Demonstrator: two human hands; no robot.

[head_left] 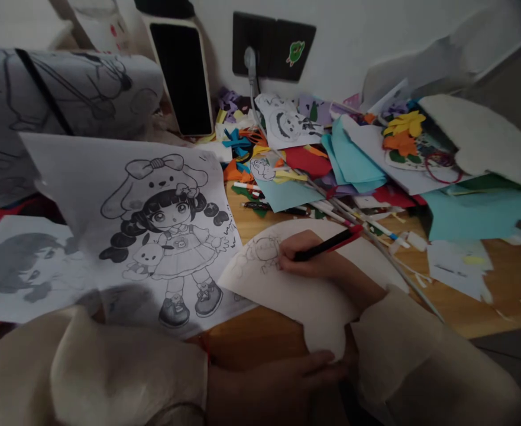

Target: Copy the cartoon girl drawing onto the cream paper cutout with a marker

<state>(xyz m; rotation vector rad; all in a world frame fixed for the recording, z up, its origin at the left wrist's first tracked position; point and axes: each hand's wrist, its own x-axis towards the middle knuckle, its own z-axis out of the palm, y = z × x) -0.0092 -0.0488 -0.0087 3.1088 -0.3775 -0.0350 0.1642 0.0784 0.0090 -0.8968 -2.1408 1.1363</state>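
My right hand [314,258] is closed around a black pen [324,244] with a red end. Its writing end meets a white fan-shaped cutout [282,302], where a small line sketch of a round head shows near the left edge. At the bottom, my left hand [291,376] pinches the rounded handle of this cutout, thumb on top; its other fingers are partly in shadow. Left of the cutout lies a large sheet with a drawing of a girl [178,234] in a dog-eared hat, its edge close to the cutout.
A phone [183,77] leans upright near the wall socket [273,47]. Coloured paper scraps [304,163], blue sheets [353,157] and pens crowd the back of the wooden table [504,278]. A thin rod [393,260] lies at the right. Another portrait drawing [25,266] sits far left.
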